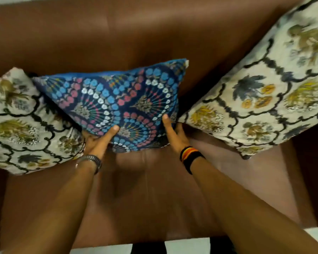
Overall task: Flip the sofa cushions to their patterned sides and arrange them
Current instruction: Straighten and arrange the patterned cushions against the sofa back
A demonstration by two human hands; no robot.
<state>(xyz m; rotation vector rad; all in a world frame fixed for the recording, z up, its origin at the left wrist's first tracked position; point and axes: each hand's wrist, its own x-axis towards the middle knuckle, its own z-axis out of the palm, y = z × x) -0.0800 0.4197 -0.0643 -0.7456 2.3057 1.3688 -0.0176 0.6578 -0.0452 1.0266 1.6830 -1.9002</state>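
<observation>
A blue cushion (121, 99) with rows of blue, pink and white flowers shows its patterned side in the middle of the brown sofa (154, 33). My left hand (97, 140) grips its lower left edge, thumb on top. My right hand (174, 132) grips its lower right corner, fingers tucked behind. A cream floral cushion (17, 121) leans at the left, partly under the blue one. A second cream floral cushion (264, 88) leans at the right against the backrest, patterned side out.
The brown sofa seat (145, 189) lies below the cushions, with my arms stretched over it. A darker armrest (312, 171) rises at the right. A pale floor strip (187, 246) shows at the bottom edge.
</observation>
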